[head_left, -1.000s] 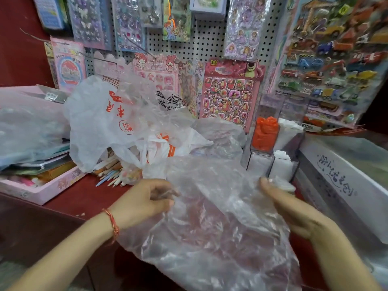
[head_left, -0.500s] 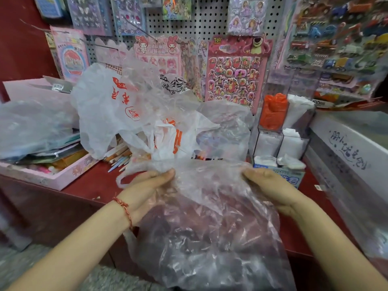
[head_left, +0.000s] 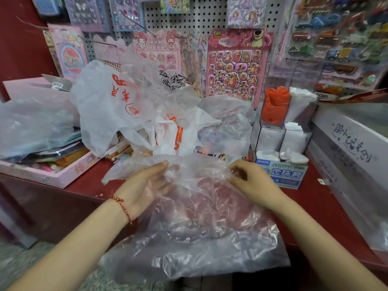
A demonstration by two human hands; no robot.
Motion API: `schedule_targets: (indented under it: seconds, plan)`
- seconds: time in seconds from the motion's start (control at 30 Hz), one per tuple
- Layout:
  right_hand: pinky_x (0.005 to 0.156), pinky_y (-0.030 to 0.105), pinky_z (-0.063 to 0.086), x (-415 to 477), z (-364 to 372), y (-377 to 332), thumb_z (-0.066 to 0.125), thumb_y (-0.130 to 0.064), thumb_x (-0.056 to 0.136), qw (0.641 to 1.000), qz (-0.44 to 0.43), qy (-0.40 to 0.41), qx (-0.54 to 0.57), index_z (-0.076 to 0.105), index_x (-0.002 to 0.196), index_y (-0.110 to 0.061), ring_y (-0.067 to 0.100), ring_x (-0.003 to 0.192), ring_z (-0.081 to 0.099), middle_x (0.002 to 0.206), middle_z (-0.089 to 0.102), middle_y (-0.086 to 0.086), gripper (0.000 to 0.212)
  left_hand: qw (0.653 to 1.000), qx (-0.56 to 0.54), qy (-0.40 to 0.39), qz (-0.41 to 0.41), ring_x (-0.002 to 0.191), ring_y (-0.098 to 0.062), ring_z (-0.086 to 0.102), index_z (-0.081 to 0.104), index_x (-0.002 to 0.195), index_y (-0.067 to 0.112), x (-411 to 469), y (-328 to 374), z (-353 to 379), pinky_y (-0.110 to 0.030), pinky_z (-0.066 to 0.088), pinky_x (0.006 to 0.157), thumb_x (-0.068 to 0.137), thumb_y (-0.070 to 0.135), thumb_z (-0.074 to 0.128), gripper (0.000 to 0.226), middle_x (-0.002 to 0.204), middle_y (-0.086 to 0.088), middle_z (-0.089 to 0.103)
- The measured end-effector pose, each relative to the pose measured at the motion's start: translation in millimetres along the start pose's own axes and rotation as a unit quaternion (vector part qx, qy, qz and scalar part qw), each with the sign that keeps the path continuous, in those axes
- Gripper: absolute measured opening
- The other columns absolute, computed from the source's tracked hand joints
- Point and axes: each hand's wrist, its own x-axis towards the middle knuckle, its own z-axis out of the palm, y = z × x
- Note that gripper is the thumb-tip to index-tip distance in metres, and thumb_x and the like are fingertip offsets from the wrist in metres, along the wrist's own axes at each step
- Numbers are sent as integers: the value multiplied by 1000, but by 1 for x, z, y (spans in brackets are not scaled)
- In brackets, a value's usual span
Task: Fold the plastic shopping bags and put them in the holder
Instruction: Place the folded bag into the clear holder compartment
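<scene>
Clear plastic bag (head_left: pixel 199 234) between left hand (head_left: pixel 142 185) and right hand (head_left: pixel 254 181)

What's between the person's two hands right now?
Only the crumpled clear plastic bag, spanning from the left hand to the right hand above the red counter, seen in the head view.

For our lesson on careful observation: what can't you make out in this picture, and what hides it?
Head view:
- Left hand: fingers veiled by the bag; grip unclear.
- Pencils: mostly under the bag pile.
- Holder lower compartments: white contents too blurred to identify.
- Blue box: partly behind the right hand.
</scene>
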Motion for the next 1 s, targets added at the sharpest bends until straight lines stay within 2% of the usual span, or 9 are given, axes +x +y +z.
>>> schedule_targets:
  seconds: [0.1, 0.2, 0.27, 0.33, 0.47, 0.53, 0.73, 0.9, 1.0]
  plan:
    - [63, 9, 40, 3, -6, 4, 66, 2, 82, 998, -1, -14, 60, 57, 92, -20, 3, 61, 45, 73, 51, -7, 26, 998, -53, -22, -19, 78, -22, 69, 72, 89, 13, 2, 10, -12, -34, 59, 59, 42, 37, 92, 56, 94, -8, 71]
    - [61, 12, 39, 2, -7, 8, 72, 2, 76, 991, 4, -20, 130, 56, 91, -26, 9, 62, 40, 74, 46, -2, 35, 992, -109, 63, -9, 75, -17, 63, 71, 76, 16, 9, 17, -29, -36, 59, 61, 84, 30, 63, 18, 83, 0, 67]
    - [59, 14, 37, 4, -8, 14, 75, 0, 74, 992, 24, 11, 120, 55, 90, -26, 9, 59, 38, 72, 44, -3, 37, 989, -128, 75, 19, 63, -15, 66, 70, 67, 15, 13, 23, -37, -32, 58, 53, 91, 21, 54, 30, 73, 1, 67]
    - [53, 13, 34, 7, -10, 17, 76, -1, 73, 990, 49, 38, 126, 54, 90, -23, 4, 52, 36, 68, 40, -3, 35, 986, -150, 62, 40, 63, -21, 70, 68, 72, 9, 11, 31, -38, -35, 58, 51, 73, 17, 73, 9, 77, -7, 70]
    - [51, 14, 31, 10, -9, 24, 76, -5, 75, 999, 30, 0, 36, 54, 74, -19, 2, 48, 37, 61, 37, -6, 26, 983, -168, 16, 78, 82, -21, 71, 71, 72, 13, 13, 45, -52, -39, 59, 60, 65, 23, 78, 14, 94, -7, 71]
    - [52, 15, 33, 8, -11, 21, 78, -9, 74, 997, 28, -66, 22, 56, 76, -10, 1, 50, 38, 63, 39, -6, 22, 982, -164, -16, 97, 95, -20, 69, 72, 75, 15, 13, 53, -61, -41, 59, 71, 36, 18, 93, 44, 100, -4, 71]
    - [95, 6, 36, 5, -11, -6, 83, -47, 58, 974, -10, -158, 164, 52, 116, -41, -9, 117, 47, 127, 53, -14, 65, 988, -133, -63, 50, 99, -24, 68, 75, 85, 12, 10, 54, -50, -41, 58, 71, 46, 19, 85, 40, 105, -7, 71]
    - [105, 23, 35, 22, 4, -36, 72, -55, 64, 961, -51, -225, 154, 61, 107, -41, -1, 122, 46, 126, 56, -14, 47, 990, -91, -103, 29, 104, -28, 65, 74, 93, 11, 9, 53, -30, -44, 57, 79, 40, 21, 93, 57, 114, -10, 68]
    - [105, 26, 35, 30, 13, -50, 69, -58, 60, 954, -56, -266, 128, 61, 106, -43, 3, 121, 47, 124, 56, -12, 48, 992, -55, -104, 46, 98, -25, 68, 75, 89, 15, 5, 54, -19, -37, 58, 68, 55, 23, 83, 36, 109, -9, 70]
